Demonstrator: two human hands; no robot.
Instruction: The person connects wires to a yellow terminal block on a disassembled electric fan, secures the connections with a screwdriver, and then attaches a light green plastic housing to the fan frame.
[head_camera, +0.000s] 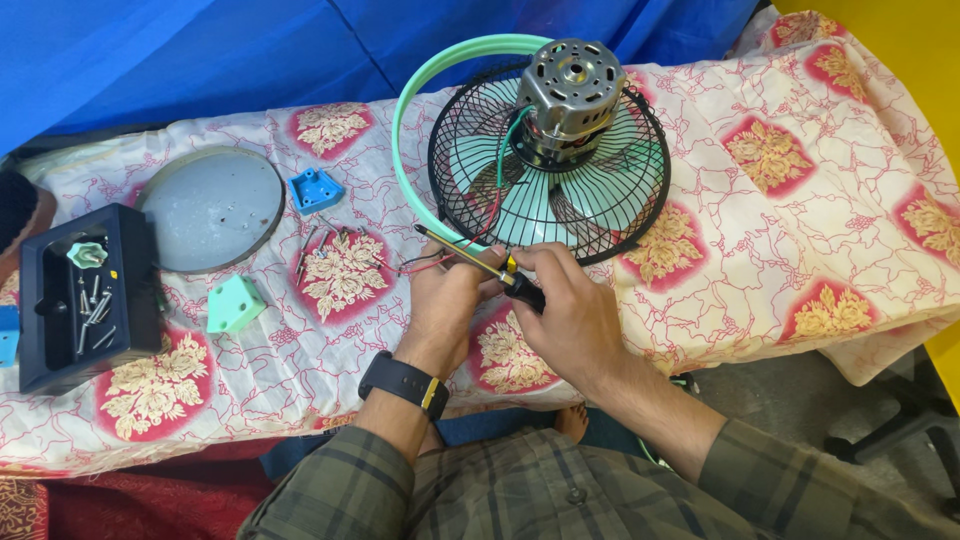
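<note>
The right hand (575, 315) is clenched on the black handle of a thin yellow-shafted screwdriver (470, 258), while the left hand (445, 300) pinches its shaft near the thin red and black wires (425, 262). The tool looks light and stiff, best gripped at the handle; the wires seem soft and fragile.

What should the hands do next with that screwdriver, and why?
Probably steady the red wires with the left hand and bring the screwdriver tip onto them: the right hand grips its handle, and its tip already lies beside those loose wires near the fan grille.
</note>
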